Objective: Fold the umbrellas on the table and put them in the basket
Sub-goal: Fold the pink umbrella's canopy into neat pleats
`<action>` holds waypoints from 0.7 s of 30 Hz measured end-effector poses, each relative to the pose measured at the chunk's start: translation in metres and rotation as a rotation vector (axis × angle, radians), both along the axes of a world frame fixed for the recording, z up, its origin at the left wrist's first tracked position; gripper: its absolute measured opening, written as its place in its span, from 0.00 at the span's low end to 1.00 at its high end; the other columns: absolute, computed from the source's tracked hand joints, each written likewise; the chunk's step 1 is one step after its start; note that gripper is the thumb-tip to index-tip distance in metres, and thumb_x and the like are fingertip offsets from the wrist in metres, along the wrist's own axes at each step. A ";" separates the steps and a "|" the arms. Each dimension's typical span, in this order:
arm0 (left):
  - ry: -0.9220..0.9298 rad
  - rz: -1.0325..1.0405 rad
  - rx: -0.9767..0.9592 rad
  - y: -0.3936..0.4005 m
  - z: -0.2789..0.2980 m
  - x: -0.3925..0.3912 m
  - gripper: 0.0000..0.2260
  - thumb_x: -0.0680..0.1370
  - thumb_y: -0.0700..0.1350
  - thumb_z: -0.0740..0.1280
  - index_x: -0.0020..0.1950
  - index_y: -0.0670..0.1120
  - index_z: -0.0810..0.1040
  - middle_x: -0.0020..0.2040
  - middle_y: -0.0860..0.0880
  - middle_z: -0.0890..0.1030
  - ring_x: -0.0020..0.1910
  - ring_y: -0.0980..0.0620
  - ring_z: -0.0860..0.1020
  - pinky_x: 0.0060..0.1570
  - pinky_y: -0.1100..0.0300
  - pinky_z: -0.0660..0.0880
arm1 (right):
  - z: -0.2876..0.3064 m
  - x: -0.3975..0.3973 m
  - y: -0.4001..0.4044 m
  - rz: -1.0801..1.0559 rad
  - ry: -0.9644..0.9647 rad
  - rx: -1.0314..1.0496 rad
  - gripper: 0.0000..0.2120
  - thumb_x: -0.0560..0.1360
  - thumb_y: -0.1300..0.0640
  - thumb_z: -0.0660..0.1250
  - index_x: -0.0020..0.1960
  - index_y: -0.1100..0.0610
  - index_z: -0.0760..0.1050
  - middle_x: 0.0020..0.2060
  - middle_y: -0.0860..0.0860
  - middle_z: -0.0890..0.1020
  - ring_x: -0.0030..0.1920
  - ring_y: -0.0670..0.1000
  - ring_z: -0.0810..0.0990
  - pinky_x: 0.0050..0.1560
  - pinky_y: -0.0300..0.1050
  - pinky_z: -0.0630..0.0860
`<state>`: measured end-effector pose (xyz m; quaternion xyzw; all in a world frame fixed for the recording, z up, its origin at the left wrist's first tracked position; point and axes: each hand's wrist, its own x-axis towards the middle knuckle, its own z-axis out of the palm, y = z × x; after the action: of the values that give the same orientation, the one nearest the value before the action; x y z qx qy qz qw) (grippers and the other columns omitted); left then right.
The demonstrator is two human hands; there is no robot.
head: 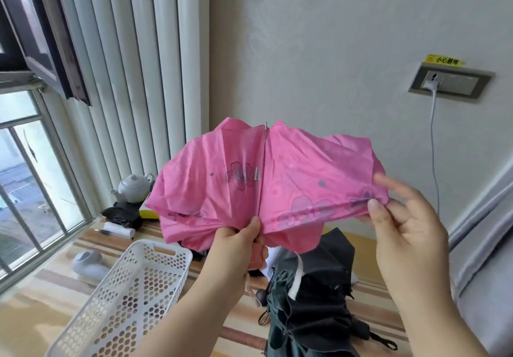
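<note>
Pink umbrella up in the air, held above the table between both hands, canopy loose and rumpled, purple flower prints showing across the fabric. Left hand is down at the bottom centre, fingers curled tight around the pink handle, with the thin metal shaft rising straight up from the fist through the middle of the cloth. Right hand is out at the right edge of the canopy, thumb and fingers pinching the hem, the remaining fingers lifted and blurred. The fabric stretches between the two hands and sags on the far left side.

Down below, the white basket sits on the striped tabletop at the lower left, perforated walls, nothing visible inside it. Just to the right of it, under the pink cloth, lies a dark umbrella, a crumpled heap with a white strap across it and a black wrist loop trailing off its near end.

Further back on the table, near the window, a white teapot stands on a dark bundle, with a small white roll in front of it. A white rounded gadget rests just left of the basket's far end. On the wall at right, a white plug sits in a grey socket panel, its cable hanging down, with a yellow sticker above.
</note>
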<state>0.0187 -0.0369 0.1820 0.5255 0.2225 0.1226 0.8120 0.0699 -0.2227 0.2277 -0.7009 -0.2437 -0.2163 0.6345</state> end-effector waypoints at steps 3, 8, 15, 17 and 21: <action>-0.005 0.024 0.063 -0.006 0.001 0.003 0.18 0.80 0.44 0.63 0.31 0.41 0.68 0.21 0.49 0.65 0.17 0.55 0.64 0.27 0.62 0.62 | -0.009 -0.004 0.015 0.362 0.471 0.489 0.35 0.68 0.48 0.73 0.72 0.44 0.64 0.58 0.57 0.81 0.55 0.51 0.83 0.61 0.50 0.77; 0.013 0.044 0.064 -0.009 -0.006 0.010 0.17 0.80 0.45 0.63 0.34 0.38 0.71 0.21 0.48 0.67 0.17 0.55 0.67 0.23 0.63 0.64 | -0.016 -0.008 0.036 0.533 0.787 0.602 0.43 0.61 0.39 0.78 0.72 0.45 0.66 0.63 0.53 0.79 0.61 0.53 0.80 0.63 0.50 0.76; 0.033 0.061 -0.037 -0.012 -0.015 0.007 0.16 0.81 0.42 0.62 0.33 0.38 0.70 0.21 0.46 0.66 0.17 0.54 0.66 0.19 0.64 0.66 | -0.003 -0.011 0.047 0.308 0.652 0.543 0.19 0.75 0.43 0.56 0.61 0.49 0.73 0.59 0.51 0.81 0.57 0.50 0.82 0.61 0.52 0.76; 0.021 0.091 -0.017 -0.012 -0.017 0.007 0.16 0.80 0.41 0.62 0.33 0.38 0.69 0.22 0.46 0.66 0.17 0.55 0.68 0.18 0.65 0.67 | -0.005 -0.014 0.051 0.304 0.640 0.522 0.22 0.73 0.38 0.58 0.61 0.48 0.73 0.60 0.50 0.81 0.59 0.49 0.81 0.64 0.52 0.74; 0.019 0.084 0.013 -0.011 -0.015 0.007 0.17 0.81 0.41 0.62 0.32 0.40 0.66 0.18 0.50 0.62 0.16 0.56 0.65 0.18 0.65 0.67 | -0.010 -0.012 0.059 0.296 0.654 0.375 0.16 0.72 0.40 0.66 0.58 0.43 0.73 0.54 0.45 0.83 0.54 0.46 0.83 0.57 0.48 0.78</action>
<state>0.0253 -0.0476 0.1667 0.5222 0.2512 0.1531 0.8005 0.0580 -0.1638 0.2176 -0.5623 -0.0839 0.0711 0.8196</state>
